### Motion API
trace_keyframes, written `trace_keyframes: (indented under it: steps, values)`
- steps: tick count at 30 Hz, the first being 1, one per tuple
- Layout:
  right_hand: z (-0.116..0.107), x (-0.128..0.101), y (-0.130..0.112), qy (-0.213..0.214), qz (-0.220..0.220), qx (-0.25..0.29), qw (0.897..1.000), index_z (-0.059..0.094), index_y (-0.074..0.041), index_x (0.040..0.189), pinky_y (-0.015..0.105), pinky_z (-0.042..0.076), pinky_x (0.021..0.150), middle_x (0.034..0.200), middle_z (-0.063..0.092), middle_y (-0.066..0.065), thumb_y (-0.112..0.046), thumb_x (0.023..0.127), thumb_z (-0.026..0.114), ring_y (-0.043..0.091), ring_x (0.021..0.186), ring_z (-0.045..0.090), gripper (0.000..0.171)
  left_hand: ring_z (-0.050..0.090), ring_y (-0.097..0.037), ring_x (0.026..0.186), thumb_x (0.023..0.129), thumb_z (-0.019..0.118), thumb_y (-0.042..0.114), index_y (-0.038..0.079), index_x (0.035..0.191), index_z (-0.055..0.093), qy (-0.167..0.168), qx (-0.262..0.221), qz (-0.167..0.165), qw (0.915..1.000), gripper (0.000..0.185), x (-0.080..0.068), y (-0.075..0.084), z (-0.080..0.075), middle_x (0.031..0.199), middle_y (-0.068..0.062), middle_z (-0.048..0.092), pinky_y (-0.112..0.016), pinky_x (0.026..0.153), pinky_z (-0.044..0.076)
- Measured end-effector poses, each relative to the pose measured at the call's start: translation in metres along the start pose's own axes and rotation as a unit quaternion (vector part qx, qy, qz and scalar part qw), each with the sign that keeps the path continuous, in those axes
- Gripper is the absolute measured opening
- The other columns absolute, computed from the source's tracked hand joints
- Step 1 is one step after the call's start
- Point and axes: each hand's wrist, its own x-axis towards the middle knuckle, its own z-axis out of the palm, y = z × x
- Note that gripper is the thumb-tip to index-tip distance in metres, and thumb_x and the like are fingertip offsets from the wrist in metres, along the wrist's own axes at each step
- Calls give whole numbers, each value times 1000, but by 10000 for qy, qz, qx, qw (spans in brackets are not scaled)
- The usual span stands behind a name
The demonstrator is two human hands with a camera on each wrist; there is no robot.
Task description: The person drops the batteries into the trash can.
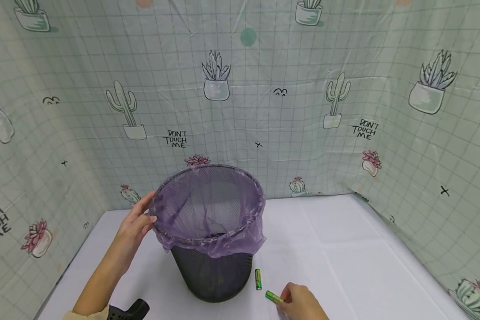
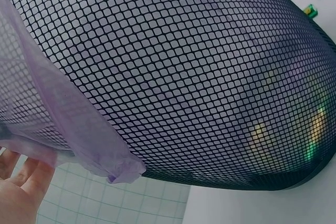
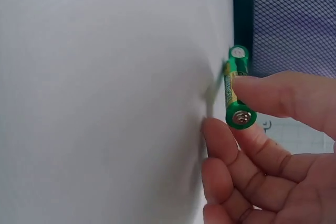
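A black mesh wastebasket (image 1: 212, 278), lined with a purple plastic bag (image 1: 240, 240), stands on the white surface, its mouth tipped toward me. My left hand (image 1: 136, 220) grips its rim on the left, thumb outside; in the left wrist view, fingertips (image 2: 31, 174) press against the bag's edge. To the right of the basket, my right hand (image 1: 302, 302) pinches a green and yellow battery (image 1: 274, 297) between thumb and fingers, low over the surface. A second such battery (image 1: 258, 279) lies between it and the basket. Blurred yellow-green patches (image 2: 315, 129) show through the mesh near the basket's bottom.
A white cloth (image 1: 336, 249) covers the table. Behind it and on both sides hangs a grid-patterned curtain (image 1: 240, 120) printed with cacti. A black device (image 1: 130, 310) is at the left wrist.
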Motion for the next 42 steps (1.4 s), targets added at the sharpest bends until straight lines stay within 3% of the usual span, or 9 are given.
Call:
trace_keyframes:
  steps: [6,12,22,30,38,42]
  values:
    - [-13,-3,0,78,-574,289,9979,59,-3,79,21,41,58,69,54,0,-7,75,70,10,65,48,12,10,-29,141,93,38,11,11,150,13,17,16,-28,10000,61,-1,-1,1,156,-10,4,-6,92,31]
    - [-30,-6,-11,541,-1208,527,9898,60,-2,80,17,39,53,67,56,-1,-8,77,71,-1,59,43,12,11,-29,142,94,38,12,12,150,13,9,35,-23,10000,61,-1,-1,1,156,-9,4,-6,93,31]
    - [-61,-13,-50,1650,-1169,671,9770,64,-12,83,19,40,61,69,54,-7,-12,79,72,0,66,45,9,12,-30,141,93,38,12,11,149,13,5,34,2,10000,61,-1,0,2,156,-10,6,-5,91,32]
    - [-81,-19,-71,2512,-2002,521,9456,65,-17,87,22,45,69,73,56,-14,-14,80,72,-1,72,50,11,11,-28,141,94,39,12,12,150,14,33,39,-58,10000,61,-1,0,2,156,-8,5,-7,93,31]
    - [-103,-19,-94,2882,-2780,523,9148,65,-16,91,19,45,71,78,58,-13,-11,81,71,1,74,52,13,11,-29,141,93,38,11,11,149,13,17,-6,4,10000,61,-2,0,1,156,-10,5,-6,92,31]
    - [-112,-19,-107,2963,-3013,565,9046,64,-14,93,18,44,72,81,59,-11,-9,81,70,2,75,53,14,12,-30,141,94,38,11,11,150,13,7,10,28,10000,61,-1,-1,1,156,-10,5,-6,91,32]
